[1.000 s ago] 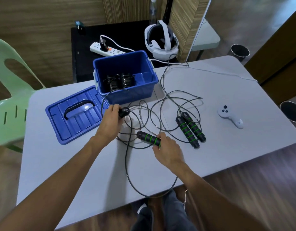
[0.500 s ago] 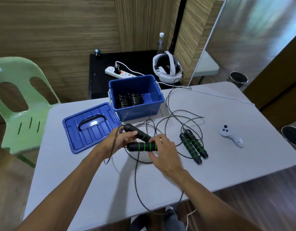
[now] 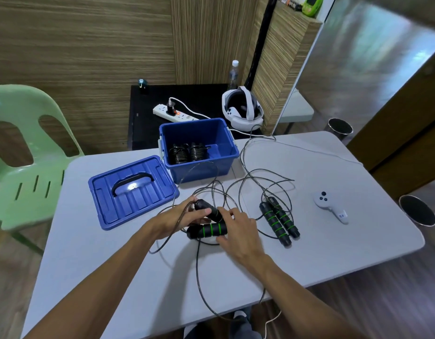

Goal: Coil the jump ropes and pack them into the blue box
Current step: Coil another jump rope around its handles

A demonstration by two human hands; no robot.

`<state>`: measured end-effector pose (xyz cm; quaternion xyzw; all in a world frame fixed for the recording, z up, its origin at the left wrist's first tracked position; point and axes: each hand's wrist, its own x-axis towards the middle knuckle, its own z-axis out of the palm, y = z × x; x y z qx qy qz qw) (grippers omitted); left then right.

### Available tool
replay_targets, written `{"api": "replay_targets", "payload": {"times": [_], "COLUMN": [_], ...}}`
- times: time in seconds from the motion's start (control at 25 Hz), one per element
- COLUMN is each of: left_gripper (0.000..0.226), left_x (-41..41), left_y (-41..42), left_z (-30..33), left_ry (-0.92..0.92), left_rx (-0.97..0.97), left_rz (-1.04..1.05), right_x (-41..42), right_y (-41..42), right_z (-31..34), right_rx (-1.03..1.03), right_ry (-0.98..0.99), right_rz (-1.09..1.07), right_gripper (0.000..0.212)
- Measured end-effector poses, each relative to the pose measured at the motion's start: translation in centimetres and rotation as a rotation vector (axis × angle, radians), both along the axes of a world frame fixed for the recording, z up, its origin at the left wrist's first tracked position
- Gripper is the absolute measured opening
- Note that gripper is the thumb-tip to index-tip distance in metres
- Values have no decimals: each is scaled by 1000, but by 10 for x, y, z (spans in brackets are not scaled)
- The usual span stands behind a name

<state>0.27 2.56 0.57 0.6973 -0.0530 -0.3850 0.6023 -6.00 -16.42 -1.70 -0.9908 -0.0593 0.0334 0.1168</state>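
Blue box (image 3: 199, 152), lid off, on table (image 3: 333, 241): two coiled ropes (image 3: 188, 152) packed. Rope in hand: left hand (image 3: 181, 216) grips upper handle (image 3: 207, 209), right hand (image 3: 238, 231) pinches green-banded handle (image 3: 207, 230); cord uncoiled. Third rope (image 3: 278, 221) lies loose beside, untouched. Roughly half done.

Both forearms enter from the lower edge of the frame, bare to the elbow; no sleeve, watch, ring or glove visible. Left hand (image 3: 179, 217) and right hand (image 3: 238, 232) are bare, nails short. At bottom centre, below the table edge, grey trousers (image 3: 245, 332) and a white shoe toe (image 3: 239, 314) are partly visible
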Motion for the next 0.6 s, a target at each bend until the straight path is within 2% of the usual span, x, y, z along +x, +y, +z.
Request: {"api": "replay_targets", "payload": {"times": [0.08, 0.2, 0.24, 0.32, 0.36, 0.4, 0.48, 0.52, 0.6], "left_gripper": [36, 25, 28, 27, 23, 30, 58, 72, 92], "left_x": [-2, 5, 8, 10, 7, 3, -10, -16, -23], "left_y": [5, 19, 24, 31, 31, 30, 21, 15, 1], "left_z": [0, 2, 4, 9, 11, 9, -2, -10, -29], "left_ry": [-16, -179, -302, -672, -851, -1023, -1271, -1354, -1355], "left_rx": [-34, 0, 72, 334, 437, 528, 684, 772, 944], "left_rz": [-43, -25, 32, 118, 95, 4, -283, -392, -469], "right_x": [2, 3, 3, 3, 3, 4, 4, 4, 7], "right_y": [0, -4, -6, -11, -12, -11, -7, -5, -2], "right_z": [3, 2, 1, -1, -2, -4, -5, -5, -5], "right_rx": [-26, -70, -85, -101, -106, -119, -164, -178, -187], "right_ry": [18, 17, 29, 54, 60, 59, 44, 29, -7], "right_rz": [2, -13, -16, -22, -24, -21, -1, 7, 16], "right_gripper": [61, 55, 52, 46, 44, 42, 42, 43, 46]}}
